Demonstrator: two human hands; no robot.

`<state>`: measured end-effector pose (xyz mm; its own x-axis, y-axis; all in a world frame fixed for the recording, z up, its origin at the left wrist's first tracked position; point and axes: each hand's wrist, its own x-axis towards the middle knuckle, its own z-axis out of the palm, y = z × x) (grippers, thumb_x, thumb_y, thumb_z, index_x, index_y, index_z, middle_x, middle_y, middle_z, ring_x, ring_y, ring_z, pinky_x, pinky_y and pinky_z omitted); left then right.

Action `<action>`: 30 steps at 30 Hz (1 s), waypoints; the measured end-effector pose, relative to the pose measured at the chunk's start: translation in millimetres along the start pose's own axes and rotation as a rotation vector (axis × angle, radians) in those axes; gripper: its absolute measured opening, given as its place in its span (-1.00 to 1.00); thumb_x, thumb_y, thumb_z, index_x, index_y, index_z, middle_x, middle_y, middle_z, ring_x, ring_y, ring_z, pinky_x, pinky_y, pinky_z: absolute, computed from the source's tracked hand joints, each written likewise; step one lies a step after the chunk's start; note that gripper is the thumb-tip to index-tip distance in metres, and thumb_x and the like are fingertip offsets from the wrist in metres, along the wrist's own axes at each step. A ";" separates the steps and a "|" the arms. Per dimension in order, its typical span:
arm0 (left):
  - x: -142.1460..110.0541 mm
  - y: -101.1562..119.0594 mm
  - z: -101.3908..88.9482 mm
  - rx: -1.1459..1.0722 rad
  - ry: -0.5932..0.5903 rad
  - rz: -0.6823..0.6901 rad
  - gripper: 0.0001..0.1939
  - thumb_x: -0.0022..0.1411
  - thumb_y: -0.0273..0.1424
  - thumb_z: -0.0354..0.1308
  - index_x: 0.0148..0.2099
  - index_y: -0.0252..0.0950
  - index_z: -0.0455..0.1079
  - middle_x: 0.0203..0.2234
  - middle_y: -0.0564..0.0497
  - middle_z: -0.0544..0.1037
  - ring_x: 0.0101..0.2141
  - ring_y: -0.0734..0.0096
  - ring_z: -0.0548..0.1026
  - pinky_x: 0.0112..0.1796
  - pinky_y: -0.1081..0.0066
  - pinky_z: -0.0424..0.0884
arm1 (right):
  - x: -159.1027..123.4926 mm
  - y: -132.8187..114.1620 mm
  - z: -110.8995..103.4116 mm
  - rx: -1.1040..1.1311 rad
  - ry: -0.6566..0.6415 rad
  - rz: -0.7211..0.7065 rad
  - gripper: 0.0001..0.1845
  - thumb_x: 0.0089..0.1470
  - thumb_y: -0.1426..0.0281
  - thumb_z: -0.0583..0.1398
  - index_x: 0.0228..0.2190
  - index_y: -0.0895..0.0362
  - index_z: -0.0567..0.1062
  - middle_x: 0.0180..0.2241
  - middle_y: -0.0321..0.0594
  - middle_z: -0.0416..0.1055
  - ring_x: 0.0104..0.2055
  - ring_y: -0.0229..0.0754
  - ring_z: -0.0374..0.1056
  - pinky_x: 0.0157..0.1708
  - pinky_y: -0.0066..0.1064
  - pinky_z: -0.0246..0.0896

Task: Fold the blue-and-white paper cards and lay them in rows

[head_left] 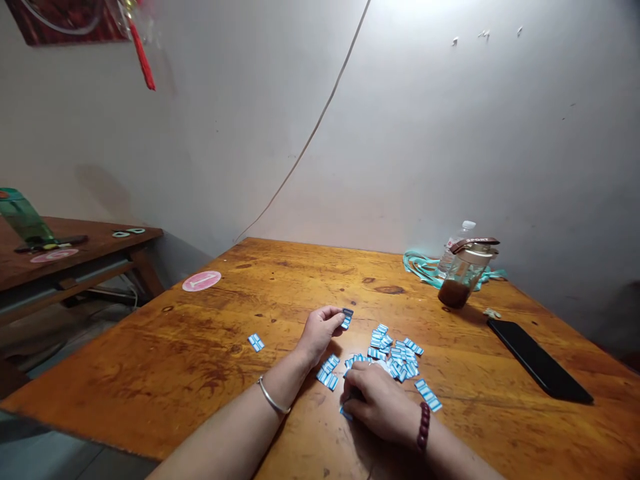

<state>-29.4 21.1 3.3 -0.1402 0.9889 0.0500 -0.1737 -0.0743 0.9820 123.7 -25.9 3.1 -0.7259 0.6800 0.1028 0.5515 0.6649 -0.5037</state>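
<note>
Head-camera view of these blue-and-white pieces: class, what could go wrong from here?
The right hand sits beside the loose heap of blue-and-white pieces, so a careless sweep could scatter it. The held piece is gripped only by the left hand's fingers and might drop. The lone piece, lying well apart, could be overlooked.
</note>
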 end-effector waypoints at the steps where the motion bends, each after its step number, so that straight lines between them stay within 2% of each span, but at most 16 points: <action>1: -0.6 0.5 0.3 0.002 -0.004 0.003 -0.80 -0.08 -0.32 0.16 -0.41 -0.36 0.38 -0.58 0.03 0.43 -0.56 0.55 0.36 -0.50 0.55 0.25 | 0.9 1.6 -1.6 0.036 0.036 -0.012 -0.93 -0.12 0.51 0.11 -0.54 0.13 0.39 -0.45 -0.29 0.32 -0.37 -0.28 0.19 -0.39 -0.49 0.00; 6: -4.6 -0.1 4.0 -0.004 -0.054 -0.006 -0.82 -0.07 -0.34 0.16 -0.42 -0.37 0.37 -0.59 0.05 0.40 -0.55 0.56 0.34 -0.50 0.55 0.25 | 5.7 9.6 -18.7 0.242 0.315 0.056 -0.86 0.00 0.48 0.02 -0.52 0.14 0.34 -0.52 -0.32 0.30 -0.46 -0.31 0.19 -0.44 -0.50 0.04; 9: -8.3 -2.9 8.1 -0.002 -0.116 -0.040 -0.84 -0.09 -0.35 0.17 -0.45 -0.36 0.36 -0.61 0.08 0.37 -0.60 0.60 0.30 -0.54 0.57 0.21 | 6.1 11.9 -30.1 0.289 0.411 0.052 -0.82 0.05 0.41 0.00 -0.48 0.13 0.37 -0.50 -0.29 0.30 -0.42 -0.28 0.20 -0.41 -0.48 0.07; 12: -13.0 -4.8 13.0 0.019 -0.181 -0.090 -0.82 -0.10 -0.32 0.18 -0.46 -0.35 0.37 -0.66 0.12 0.33 -0.66 0.63 0.23 -0.62 0.58 0.13 | 5.1 11.2 -34.7 0.280 0.427 0.010 -0.78 0.08 0.38 -0.03 -0.41 0.11 0.41 -0.47 -0.26 0.28 -0.39 -0.27 0.20 -0.38 -0.45 0.09; 16: -18.4 -4.2 19.1 0.023 -0.250 -0.121 -0.80 -0.11 -0.30 0.19 -0.51 -0.36 0.36 -0.72 0.15 0.30 -0.70 0.65 0.18 -0.65 0.58 0.05 | 4.3 10.2 -31.7 0.317 0.417 -0.016 -0.86 0.04 0.44 0.01 -0.39 0.11 0.37 -0.45 -0.27 0.30 -0.39 -0.28 0.20 -0.38 -0.47 0.10; 22: -22.1 -2.7 22.4 -0.016 -0.316 -0.187 -0.85 -0.12 -0.37 0.20 -0.50 -0.37 0.38 -0.71 0.12 0.33 -0.70 0.64 0.20 -0.64 0.57 0.06 | 5.9 15.7 -28.4 0.319 0.461 0.051 -0.92 0.01 0.45 0.02 -0.50 0.13 0.27 -0.52 -0.33 0.26 -0.47 -0.31 0.16 -0.47 -0.50 0.04; 27: -23.9 0.4 21.9 -0.103 -0.395 -0.282 -0.81 -0.12 -0.33 0.21 -0.44 -0.37 0.40 -0.63 0.05 0.41 -0.65 0.58 0.30 -0.58 0.53 0.17 | 7.5 19.7 -27.0 0.290 0.454 0.090 -0.96 -0.04 0.48 0.03 -0.49 0.13 0.25 -0.53 -0.35 0.25 -0.48 -0.31 0.15 -0.49 -0.50 0.01; 30: -23.9 1.5 21.3 -0.130 -0.423 -0.292 -0.77 -0.11 -0.30 0.21 -0.43 -0.39 0.41 -0.59 0.00 0.44 -0.62 0.54 0.34 -0.54 0.51 0.21 | 8.1 21.0 -25.3 0.295 0.450 0.101 -0.95 -0.05 0.50 0.03 -0.46 0.12 0.26 -0.52 -0.35 0.24 -0.47 -0.31 0.15 -0.49 -0.51 0.01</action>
<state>-5.6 0.1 7.5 0.3332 0.9343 -0.1267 -0.2698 0.2233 0.9367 139.8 1.5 15.1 -0.3925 0.8439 0.3657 0.4237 0.5188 -0.7425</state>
